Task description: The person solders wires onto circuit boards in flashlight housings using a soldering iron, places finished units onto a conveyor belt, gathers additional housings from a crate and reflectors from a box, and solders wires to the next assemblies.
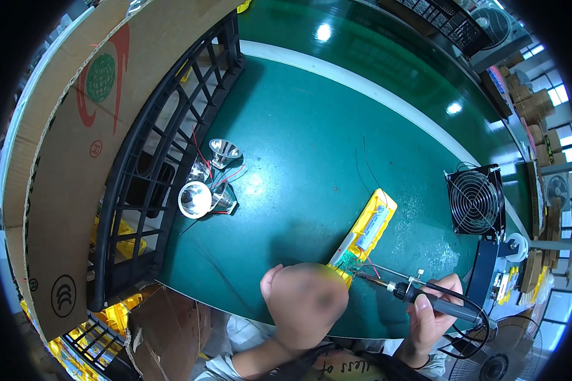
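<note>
A soldering iron [426,301] with a dark grey handle is gripped in my right hand [433,311], its thumb and fingers closed round the handle. A thin metal guide tube runs alongside it. The iron's tip points left at a small green circuit board [345,260] in an open yellow plastic casing [388,202]. In that casing lies a light-blue battery cell [373,227], with thin red and black wires nearby. My left hand [306,305] is against the casing's near end and covers it. Blur hides its fingers, so its grasp cannot be made out.
Several silver reflector cups [195,199] with wires rest on the green table [286,146] at left. Beside them stand a black plastic crate [140,171] and a large cardboard sheet [63,184]. A square black fan [474,202] stands at right; a black cable loops by my right hand.
</note>
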Demonstrator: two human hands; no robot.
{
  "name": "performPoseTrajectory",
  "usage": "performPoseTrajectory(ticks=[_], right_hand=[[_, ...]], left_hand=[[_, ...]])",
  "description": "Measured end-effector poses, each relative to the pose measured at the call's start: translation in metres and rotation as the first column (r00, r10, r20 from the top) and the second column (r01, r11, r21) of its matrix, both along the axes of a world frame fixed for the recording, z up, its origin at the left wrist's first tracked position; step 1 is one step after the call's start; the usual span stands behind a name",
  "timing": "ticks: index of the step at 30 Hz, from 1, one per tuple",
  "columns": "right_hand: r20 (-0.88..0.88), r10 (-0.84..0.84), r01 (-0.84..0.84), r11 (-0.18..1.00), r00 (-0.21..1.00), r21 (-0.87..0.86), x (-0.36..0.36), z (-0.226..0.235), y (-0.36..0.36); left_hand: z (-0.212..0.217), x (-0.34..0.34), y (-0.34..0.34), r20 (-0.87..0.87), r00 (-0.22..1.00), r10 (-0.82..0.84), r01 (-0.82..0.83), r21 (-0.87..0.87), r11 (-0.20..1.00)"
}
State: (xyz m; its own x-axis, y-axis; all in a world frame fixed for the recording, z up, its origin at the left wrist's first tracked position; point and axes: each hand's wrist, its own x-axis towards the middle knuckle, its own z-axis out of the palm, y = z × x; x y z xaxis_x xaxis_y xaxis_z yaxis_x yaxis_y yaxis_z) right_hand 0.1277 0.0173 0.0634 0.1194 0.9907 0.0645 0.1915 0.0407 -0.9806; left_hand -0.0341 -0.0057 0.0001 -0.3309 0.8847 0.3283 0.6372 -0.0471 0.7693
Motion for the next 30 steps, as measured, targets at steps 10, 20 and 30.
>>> performPoseTrajectory(ticks=[10,20,30], right_hand=[[0.007,-0.085,0.084,0.993,0.996,0.078,0.007,0.009,0.001],[-0.042,-0.086,0.089,0.992,0.995,0.091,0.013,0.002,0.003],[-0.139,-0.077,0.091,0.991,0.987,0.1,0.025,0.004,0.002]], left_hand=[[0.002,0.001,-0.001,-0.009,1.0,0.001,-0.001,0.0,1.0],[-0.002,0.003,-0.005,-0.059,0.998,0.025,-0.026,-0.007,1.0],[0.014,-0.006,-0.005,0.084,0.996,0.0,0.006,-0.075,0.997]])
